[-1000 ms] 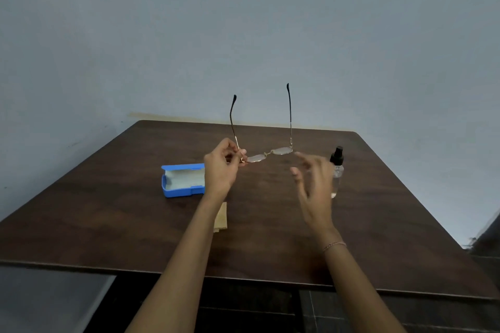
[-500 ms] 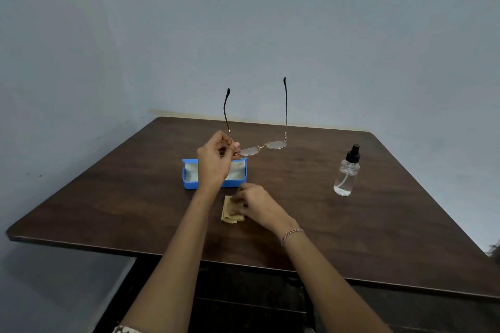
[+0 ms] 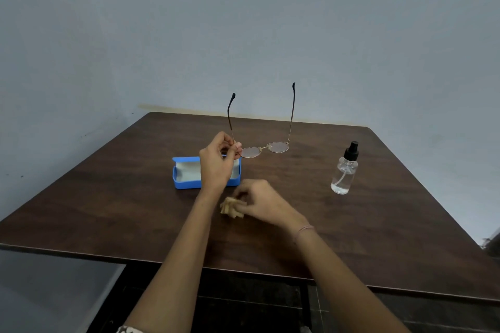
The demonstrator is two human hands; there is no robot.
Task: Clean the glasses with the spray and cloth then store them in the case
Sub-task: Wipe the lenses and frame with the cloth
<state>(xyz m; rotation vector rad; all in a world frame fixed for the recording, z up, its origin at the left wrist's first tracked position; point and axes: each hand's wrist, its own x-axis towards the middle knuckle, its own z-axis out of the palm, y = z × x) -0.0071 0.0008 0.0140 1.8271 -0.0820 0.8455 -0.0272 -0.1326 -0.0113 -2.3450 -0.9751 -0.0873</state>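
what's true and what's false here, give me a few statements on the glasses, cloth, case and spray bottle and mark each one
1. The left hand holds the glasses up above the table. True.
2. The case is closed. False: the case lies open.
3. The right hand grips the cloth. True.
4. The spray bottle lies on its side. False: it stands upright on the table.
5. The arms of the glasses are folded. False: they are unfolded and point upward.
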